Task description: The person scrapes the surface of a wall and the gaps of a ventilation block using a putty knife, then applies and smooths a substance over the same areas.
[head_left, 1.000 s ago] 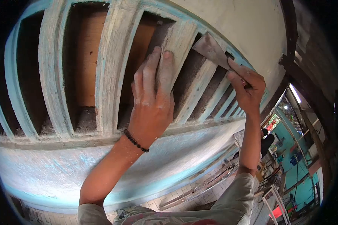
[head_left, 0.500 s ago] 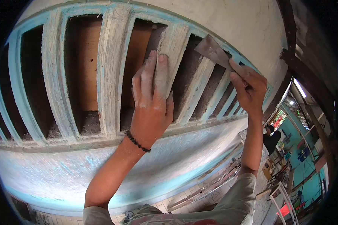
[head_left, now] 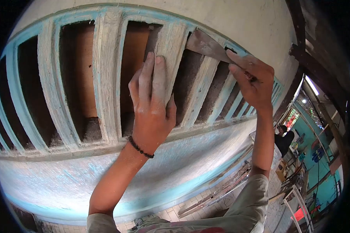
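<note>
My right hand point(head_left: 254, 80) is closed round a wide, dusty metal scraper point(head_left: 208, 46). The blade points left, across the tops of the vents beside a worn slat point(head_left: 171, 46), near the upper frame edge. Whether its edge touches the wood cannot be made out. My left hand point(head_left: 151, 101), powdered with pale dust and wearing a black beaded bracelet point(head_left: 139, 148) at the wrist, rests against that same slat. Two fingers lie stretched along it, while the other fingers bend towards the dark gap on the left; the thumb is apart on the right.
Further slats point(head_left: 107, 77) with flaking blue and whitish paint run along the wall opening. A ledge point(head_left: 85, 149) lies beneath them, above a pale blue wall point(head_left: 66, 174). Long wooden strips point(head_left: 217, 190) lie on the tiled floor. Another person point(head_left: 284, 139) is in the right background.
The scraper and my right hand have shifted left and slightly up, towards the worn slat. My left hand stays on the slat as the view turns a little.
</note>
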Tool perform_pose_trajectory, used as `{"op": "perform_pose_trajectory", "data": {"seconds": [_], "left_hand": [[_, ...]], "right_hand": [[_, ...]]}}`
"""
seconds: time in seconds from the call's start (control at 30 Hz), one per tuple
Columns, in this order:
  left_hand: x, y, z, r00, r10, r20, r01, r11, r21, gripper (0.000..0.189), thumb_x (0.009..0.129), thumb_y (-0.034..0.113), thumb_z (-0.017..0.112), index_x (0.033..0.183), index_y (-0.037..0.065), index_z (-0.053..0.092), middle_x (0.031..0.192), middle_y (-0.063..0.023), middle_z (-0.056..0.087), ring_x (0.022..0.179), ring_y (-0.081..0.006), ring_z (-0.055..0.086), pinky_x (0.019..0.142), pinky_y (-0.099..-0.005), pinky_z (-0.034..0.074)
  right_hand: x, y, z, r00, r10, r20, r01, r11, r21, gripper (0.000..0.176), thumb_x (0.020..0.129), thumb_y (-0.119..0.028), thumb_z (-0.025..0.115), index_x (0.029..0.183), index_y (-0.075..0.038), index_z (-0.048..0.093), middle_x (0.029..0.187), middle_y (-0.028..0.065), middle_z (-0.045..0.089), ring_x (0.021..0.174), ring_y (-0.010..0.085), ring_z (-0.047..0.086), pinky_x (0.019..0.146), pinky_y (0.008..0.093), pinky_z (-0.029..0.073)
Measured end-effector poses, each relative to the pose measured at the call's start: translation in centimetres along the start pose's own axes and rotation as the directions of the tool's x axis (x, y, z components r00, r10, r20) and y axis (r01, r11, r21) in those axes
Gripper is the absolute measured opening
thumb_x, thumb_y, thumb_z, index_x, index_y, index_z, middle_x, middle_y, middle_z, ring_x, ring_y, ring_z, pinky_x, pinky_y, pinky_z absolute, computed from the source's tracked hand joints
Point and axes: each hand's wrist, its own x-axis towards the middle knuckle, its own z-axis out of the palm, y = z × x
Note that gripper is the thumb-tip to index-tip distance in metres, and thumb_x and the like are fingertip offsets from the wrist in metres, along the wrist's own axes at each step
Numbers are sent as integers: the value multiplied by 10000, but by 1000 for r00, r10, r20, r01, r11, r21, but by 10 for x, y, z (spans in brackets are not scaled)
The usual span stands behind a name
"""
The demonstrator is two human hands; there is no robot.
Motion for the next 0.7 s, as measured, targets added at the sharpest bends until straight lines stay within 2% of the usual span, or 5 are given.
{"op": "perform_pose_trajectory", "data": {"seconds": [0.2,0.23,0.43,0.53,0.7], "left_hand": [[-2,-1,-1,999,-16,40,14,999,45,1010,756,-97,719,1678,8,322,1659,-253,384,1437,-451,438,1196,-513,400],[-2,-1,-1,1000,-9,24,8,1000,27,1000,746,-116,694,1671,0,333,1648,-268,390,1408,-467,450,1191,-525,401],[-1,0,0,1000,3,-11,-3,1000,-2,978,730,-152,640,1656,-20,356,1626,-296,405,1344,-495,479,1177,-547,409],[-1,0,2,1000,10,-14,-10,1000,4,971,731,-151,637,1653,-24,360,1624,-294,407,1345,-492,482,1175,-544,412],[-1,0,3,999,22,-35,-22,1000,13,966,729,-151,635,1649,-29,366,1609,-294,420,1344,-492,484,1175,-548,409]], "right_hand": [[16,-4,-19,993,-33,114,51,987,-153,333,872,-8,798,1204,-21,819,715,56,591,594,106,463,558,272,368],[22,-3,-22,993,-50,104,63,990,-125,341,885,-29,798,1219,-92,831,675,50,614,554,137,476,539,300,387],[28,-16,-32,977,-182,114,207,938,-277,335,864,0,808,1195,-47,828,755,72,670,585,140,552,552,286,420],[37,-27,-42,970,-177,167,227,904,-361,359,871,-10,813,1218,-102,833,795,83,707,609,172,620,557,293,463],[55,-51,-61,914,-226,338,399,654,-643,350,881,-55,820,1205,-186,837,861,53,736,692,194,695,596,320,527]]}}
